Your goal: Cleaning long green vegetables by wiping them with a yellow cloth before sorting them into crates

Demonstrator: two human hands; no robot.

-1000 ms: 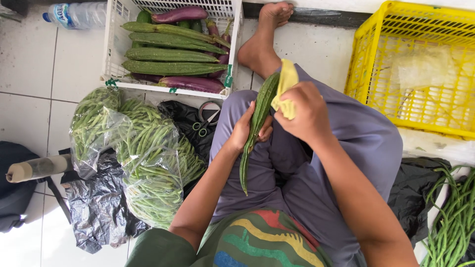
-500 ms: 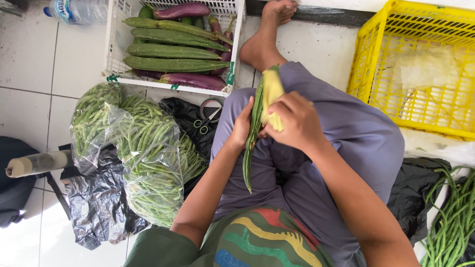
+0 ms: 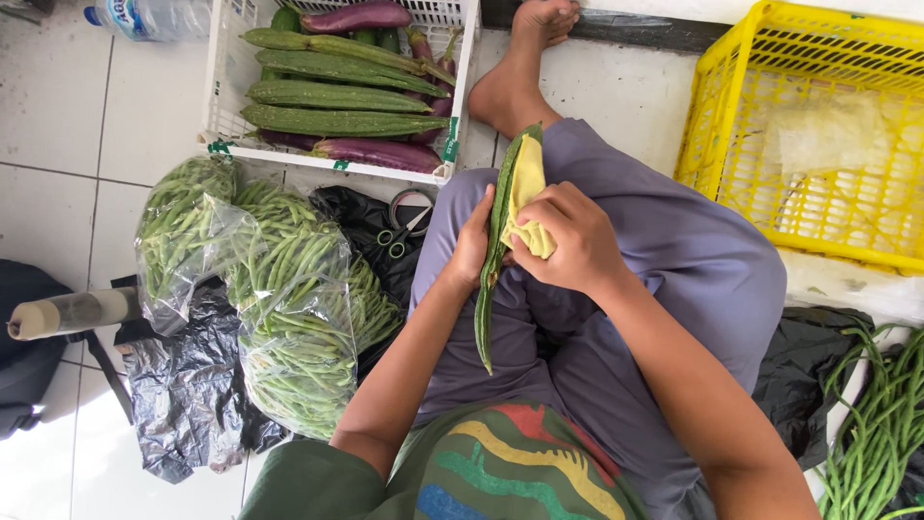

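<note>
I sit on the floor with a long green ridged gourd [image 3: 488, 289] held over my lap. My left hand [image 3: 472, 246] grips the gourd around its middle from the left. My right hand [image 3: 573, 236] presses a yellow cloth [image 3: 527, 207] against the gourd's upper part. The gourd's tip points down toward my shirt, and its top end reaches my knee.
A white crate [image 3: 223, 91] of ridged gourds and purple eggplants stands ahead. Clear bags of green beans [image 3: 279, 299] lie at left on black plastic, with scissors [image 3: 402, 236] and a tape roll beside them. A yellow crate [image 3: 741, 96] stands at right, long beans [image 3: 881, 424] at lower right.
My right hand with the yellow cloth has slid down along the gourd, from near its top end toward its middle. The left hand has kept its grip.
</note>
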